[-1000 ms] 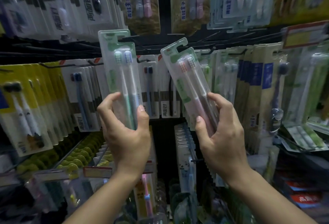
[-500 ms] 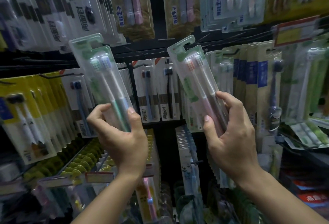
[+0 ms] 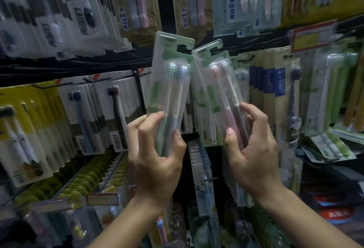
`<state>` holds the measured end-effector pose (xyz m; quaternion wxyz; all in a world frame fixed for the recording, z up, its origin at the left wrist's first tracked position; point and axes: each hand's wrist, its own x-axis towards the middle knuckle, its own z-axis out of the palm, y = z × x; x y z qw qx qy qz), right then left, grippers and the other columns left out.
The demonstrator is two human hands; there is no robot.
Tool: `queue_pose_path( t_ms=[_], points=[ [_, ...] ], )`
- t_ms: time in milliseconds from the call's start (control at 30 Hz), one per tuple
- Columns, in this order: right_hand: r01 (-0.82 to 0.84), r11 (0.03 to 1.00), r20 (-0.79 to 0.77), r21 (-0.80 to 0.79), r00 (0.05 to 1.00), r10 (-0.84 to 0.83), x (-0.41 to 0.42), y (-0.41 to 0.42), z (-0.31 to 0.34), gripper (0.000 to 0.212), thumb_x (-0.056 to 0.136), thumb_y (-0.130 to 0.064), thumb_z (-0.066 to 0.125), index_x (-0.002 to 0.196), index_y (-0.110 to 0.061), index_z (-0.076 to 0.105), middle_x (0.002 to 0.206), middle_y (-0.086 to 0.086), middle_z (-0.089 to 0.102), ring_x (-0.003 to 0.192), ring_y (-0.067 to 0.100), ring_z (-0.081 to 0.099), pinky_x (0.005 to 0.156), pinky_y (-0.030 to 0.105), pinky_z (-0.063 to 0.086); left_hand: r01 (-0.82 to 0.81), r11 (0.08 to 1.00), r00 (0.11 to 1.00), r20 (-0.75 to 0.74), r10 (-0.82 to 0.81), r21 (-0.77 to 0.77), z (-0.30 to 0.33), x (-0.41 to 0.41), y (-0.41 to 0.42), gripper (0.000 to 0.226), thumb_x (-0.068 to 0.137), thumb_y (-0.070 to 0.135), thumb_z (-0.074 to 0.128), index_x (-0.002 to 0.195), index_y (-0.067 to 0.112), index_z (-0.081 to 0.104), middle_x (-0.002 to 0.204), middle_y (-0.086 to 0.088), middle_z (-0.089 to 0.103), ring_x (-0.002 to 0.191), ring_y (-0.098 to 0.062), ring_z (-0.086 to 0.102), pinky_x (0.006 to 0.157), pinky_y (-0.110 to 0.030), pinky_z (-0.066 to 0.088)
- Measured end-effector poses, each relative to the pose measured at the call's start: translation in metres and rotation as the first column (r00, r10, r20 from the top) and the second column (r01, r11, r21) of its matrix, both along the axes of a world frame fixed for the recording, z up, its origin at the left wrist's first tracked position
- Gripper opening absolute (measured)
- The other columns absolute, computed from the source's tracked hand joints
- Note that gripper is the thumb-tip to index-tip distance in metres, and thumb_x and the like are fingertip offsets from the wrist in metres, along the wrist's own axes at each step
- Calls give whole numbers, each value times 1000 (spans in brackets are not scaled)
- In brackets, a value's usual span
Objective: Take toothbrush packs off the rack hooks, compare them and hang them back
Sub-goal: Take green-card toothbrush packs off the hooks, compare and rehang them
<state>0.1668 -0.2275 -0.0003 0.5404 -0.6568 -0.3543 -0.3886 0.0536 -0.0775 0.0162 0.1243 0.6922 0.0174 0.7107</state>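
Both hands raised, left [image 3: 155, 155] and right [image 3: 254, 149], fingers seemingly curled, gripping.

No legible text on packs [image 3: 232, 9].

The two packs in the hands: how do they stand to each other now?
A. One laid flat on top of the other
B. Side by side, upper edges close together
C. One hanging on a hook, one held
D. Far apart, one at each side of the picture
B: the left hand grips the green-blue pack and the right hand the pink pack, both off the hooks, upper edges nearly meeting.
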Motion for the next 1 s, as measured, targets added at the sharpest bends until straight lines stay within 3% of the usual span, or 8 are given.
queue_pose_path(
  t_ms=[200, 367, 533, 733, 1000],
  points=[
    [30, 999, -50, 11, 998, -30, 10, -12, -5, 53, 97, -20, 60, 147, -11, 44, 137, 10, 58, 119, -2, 43, 98, -6, 25, 37, 999, 996, -84, -37, -5, -5, 11, -11, 42, 89, 14, 75, 128, 13, 59, 117, -17, 61, 110, -21, 58, 100, -12, 40],
    [37, 999, -111, 14, 993, -35, 17, -20, -7, 52, 98, -23, 59, 148, -15, 44, 133, 7, 58, 114, 3, 48, 92, 13, 33, 14, 998, 988, -151, -23, -64, -7, 21, -26, 40, 87, 10, 77, 126, 5, 68, 116, -14, 61, 106, -7, 53, 95, -2, 35],
    [34, 999, -140, -6, 990, -35, 20, -24, -7, 50, 101, -17, 61, 148, -16, 43, 134, 5, 56, 116, 2, 47, 94, 15, 34, 13, 992, 978, -207, -40, -128, -10, 31, -33, 42, 89, 13, 77, 129, 10, 65, 114, -7, 58, 97, 7, 51, 86, 1, 36],
    [22, 999, -159, 24, 987, -18, 21, -23, -8, 51, 99, -27, 56, 148, -19, 42, 135, 3, 58, 120, 19, 58, 98, 37, 50, 20, 988, 979, -196, -50, -151, -12, 39, -41, 41, 92, 16, 75, 130, 11, 64, 115, -6, 57, 103, 15, 50, 84, 2, 35],
    [29, 999, -199, 21, 980, -24, 26, -22, -9, 49, 101, -19, 61, 147, -19, 43, 133, 4, 59, 116, 17, 58, 95, 23, 43, 35, 979, 983, -171, -69, -199, -12, 47, -48, 41, 91, 14, 76, 130, 9, 63, 116, -7, 58, 105, 15, 50, 87, 2, 35]
  ],
)
